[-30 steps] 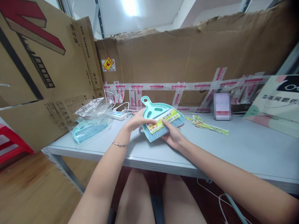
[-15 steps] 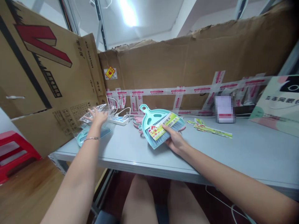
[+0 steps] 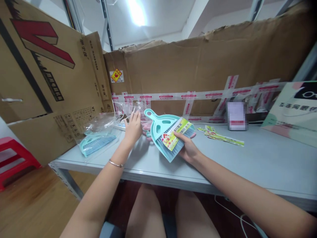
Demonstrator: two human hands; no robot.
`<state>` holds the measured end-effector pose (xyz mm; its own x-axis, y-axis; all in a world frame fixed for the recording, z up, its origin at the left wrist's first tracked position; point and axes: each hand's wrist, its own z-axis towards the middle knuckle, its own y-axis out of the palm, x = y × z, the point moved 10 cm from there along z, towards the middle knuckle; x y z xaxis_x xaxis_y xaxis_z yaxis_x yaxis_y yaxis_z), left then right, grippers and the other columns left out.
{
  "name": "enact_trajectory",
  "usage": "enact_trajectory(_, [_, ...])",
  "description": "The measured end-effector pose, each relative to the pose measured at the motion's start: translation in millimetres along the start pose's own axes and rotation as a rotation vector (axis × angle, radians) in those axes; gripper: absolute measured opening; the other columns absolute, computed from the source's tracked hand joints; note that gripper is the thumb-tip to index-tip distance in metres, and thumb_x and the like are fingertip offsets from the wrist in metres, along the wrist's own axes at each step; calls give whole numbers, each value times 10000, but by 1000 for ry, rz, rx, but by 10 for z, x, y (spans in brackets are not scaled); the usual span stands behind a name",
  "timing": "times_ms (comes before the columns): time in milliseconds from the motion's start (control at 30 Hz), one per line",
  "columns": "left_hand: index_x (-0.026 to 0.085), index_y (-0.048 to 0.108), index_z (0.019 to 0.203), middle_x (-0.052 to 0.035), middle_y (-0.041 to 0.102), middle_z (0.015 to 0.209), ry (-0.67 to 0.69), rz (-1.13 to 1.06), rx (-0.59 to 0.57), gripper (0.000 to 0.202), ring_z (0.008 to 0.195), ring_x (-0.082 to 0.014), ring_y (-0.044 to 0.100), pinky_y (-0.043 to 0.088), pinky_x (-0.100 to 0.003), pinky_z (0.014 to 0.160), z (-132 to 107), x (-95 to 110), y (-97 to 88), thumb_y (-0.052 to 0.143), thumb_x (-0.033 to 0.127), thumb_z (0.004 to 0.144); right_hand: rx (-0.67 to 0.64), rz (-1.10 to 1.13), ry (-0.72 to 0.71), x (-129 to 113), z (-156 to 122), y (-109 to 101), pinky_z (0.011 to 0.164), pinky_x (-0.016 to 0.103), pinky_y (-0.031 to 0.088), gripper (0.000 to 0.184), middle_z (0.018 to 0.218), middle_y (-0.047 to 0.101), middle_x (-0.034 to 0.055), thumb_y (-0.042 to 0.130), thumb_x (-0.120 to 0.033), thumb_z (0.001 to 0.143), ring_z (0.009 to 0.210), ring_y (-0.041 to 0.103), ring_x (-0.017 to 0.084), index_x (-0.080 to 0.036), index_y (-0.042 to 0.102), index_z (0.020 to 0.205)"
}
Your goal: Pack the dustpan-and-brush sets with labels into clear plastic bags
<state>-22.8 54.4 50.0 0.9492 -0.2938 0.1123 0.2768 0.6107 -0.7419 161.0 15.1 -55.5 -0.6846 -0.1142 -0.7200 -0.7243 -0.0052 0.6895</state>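
My right hand (image 3: pixel 189 149) grips a teal dustpan-and-brush set (image 3: pixel 166 130) by its lower edge, holding it tilted just above the grey table (image 3: pixel 247 158). A yellow label band (image 3: pixel 175 132) wraps across the brush. My left hand (image 3: pixel 133 127) is raised beside the dustpan's handle, its fingers closed on a thin clear plastic bag (image 3: pixel 131 107) that hangs above the table. Pink dustpans (image 3: pixel 146 127) lie partly hidden behind the teal one.
A bagged teal set (image 3: pixel 95 143) and loose clear bags (image 3: pixel 101 121) lie at the left. Behind them is a white power strip (image 3: pixel 119 126). Yellow label strips (image 3: pixel 223 137) lie right of centre. Cardboard walls (image 3: pixel 198 66) ring the table; a paper bag (image 3: pixel 292 112) stands right, a red stool (image 3: pixel 12 158) left.
My left hand let go of the dustpan, reached left to the pile of clear bags, and has come back beside the dustpan with one bag. My right hand tilted the set slightly.
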Motion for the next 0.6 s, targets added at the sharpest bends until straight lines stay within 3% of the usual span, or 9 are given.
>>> enact_trajectory(67, [63,352,1385,-192,329,1480,33,-93,25,629,1396,-300,242,225,-549,1122,57,108,102,349,-1,759,31,-13,-4,-15,10,-52,746,338,592,253,962,722,73,593,-135,802,843,694,218,-158,622,1052])
enact_trajectory(167, [17,361,1357,-230,368,1439,92,-220,170,639,1379,-298,278,252,-493,1135,179,151,57,365,-30,720,33,-28,-19,-31,38,-85,744,336,591,288,973,720,84,600,-127,796,837,696,217,-148,611,1084])
enact_trajectory(333, [107,311,1395,-170,345,1459,276,-375,306,716,1383,-287,270,242,-487,1150,220,353,-148,393,-39,699,9,-9,6,-8,49,-68,752,334,588,279,952,725,91,579,-115,803,824,700,219,-133,622,1078])
enact_trajectory(500, [237,198,1452,-81,210,1535,357,-522,455,824,1420,-229,187,193,-419,1176,33,505,-405,340,-86,707,4,19,45,9,31,-51,736,338,591,245,933,728,98,572,-116,799,802,702,223,-121,634,1036])
enact_trajectory(600, [259,201,1451,-63,216,1538,406,-547,453,826,1422,-222,186,209,-421,1170,-70,550,-386,329,-92,714,3,52,26,-22,22,-48,731,347,592,238,902,732,83,559,-116,808,773,703,218,-128,635,1033])
